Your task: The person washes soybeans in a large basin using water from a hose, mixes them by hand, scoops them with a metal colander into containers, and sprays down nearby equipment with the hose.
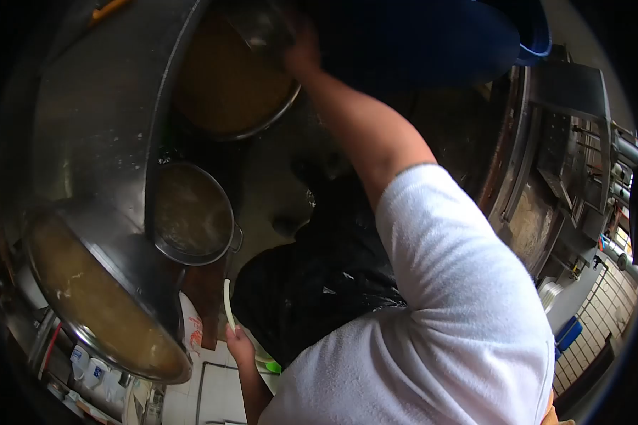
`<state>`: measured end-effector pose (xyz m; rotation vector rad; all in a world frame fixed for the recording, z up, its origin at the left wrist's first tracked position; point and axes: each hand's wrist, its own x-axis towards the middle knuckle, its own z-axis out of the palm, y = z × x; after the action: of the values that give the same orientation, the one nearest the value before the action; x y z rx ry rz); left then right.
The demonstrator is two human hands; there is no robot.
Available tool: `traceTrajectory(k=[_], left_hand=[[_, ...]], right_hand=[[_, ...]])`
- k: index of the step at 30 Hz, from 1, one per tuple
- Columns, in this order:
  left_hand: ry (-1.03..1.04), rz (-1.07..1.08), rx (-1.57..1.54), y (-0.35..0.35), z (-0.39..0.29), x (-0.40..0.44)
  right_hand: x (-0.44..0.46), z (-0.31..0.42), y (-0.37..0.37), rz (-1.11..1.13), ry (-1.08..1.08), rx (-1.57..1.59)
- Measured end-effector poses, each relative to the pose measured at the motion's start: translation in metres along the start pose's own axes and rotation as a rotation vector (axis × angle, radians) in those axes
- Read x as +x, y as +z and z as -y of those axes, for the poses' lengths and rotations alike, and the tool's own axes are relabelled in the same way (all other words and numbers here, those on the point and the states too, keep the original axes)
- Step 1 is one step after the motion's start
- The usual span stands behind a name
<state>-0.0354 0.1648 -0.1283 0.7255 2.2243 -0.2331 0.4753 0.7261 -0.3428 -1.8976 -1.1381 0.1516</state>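
My right hand [303, 51] reaches to the top of the view and is closed on the edge of a shiny metal vessel [261, 27], which is blurred and partly cut off by the dark. The vessel is over a large round pot of brownish liquid [227, 85]. Low in the view, my left hand [240, 345] is closed around the lower end of a thin, pale stick or tube [227, 301], whose other end points up. Its forearm is partly hidden behind my white shirt [461, 283].
A smaller pot of cloudy liquid [191, 212] stands beside a metal-sided unit [99, 120]. At lower left is a wide, tilted-looking pan of brown liquid [106, 304]. A big blue container [432, 42] is at the top; metal kitchen equipment [567, 92] lines the right.
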Motion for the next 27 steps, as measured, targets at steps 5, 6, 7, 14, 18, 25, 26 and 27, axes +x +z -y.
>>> traceTrajectory(k=[5, 6, 7, 14, 18, 25, 26, 27], left_hand=[[-0.031, 0.034, -0.06, -0.02, -0.021, -0.026], [0.026, 0.021, -0.1, -0.016, -0.006, -0.018], [0.04, 0.011, -0.116, -0.015, 0.001, -0.01], [0.135, 0.031, -0.086, -0.025, 0.015, -0.004], [0.291, 0.01, 0.023, -0.025, 0.026, 0.014], [0.475, 0.063, 0.298, -0.038, 0.035, 0.048], [0.451, 0.074, 0.336, -0.036, 0.028, 0.047], [0.435, 0.075, 0.361, -0.035, 0.024, 0.049]], right_hand=[[-0.08, -0.012, -0.17, 0.368, 0.907, 0.701], [-0.096, -0.008, -0.205, 0.372, 1.066, 0.794], [-0.11, -0.001, -0.236, 0.373, 1.155, 0.845], [-0.162, 0.074, -0.345, 0.432, 1.187, 1.027], [-0.155, 0.211, -0.375, 0.487, 1.0, 1.284], [-0.166, 0.363, -0.411, 0.642, 0.465, 1.295], [-0.158, 0.37, -0.426, 0.786, 0.536, 1.376], [-0.153, 0.373, -0.434, 0.946, 0.593, 1.466]])
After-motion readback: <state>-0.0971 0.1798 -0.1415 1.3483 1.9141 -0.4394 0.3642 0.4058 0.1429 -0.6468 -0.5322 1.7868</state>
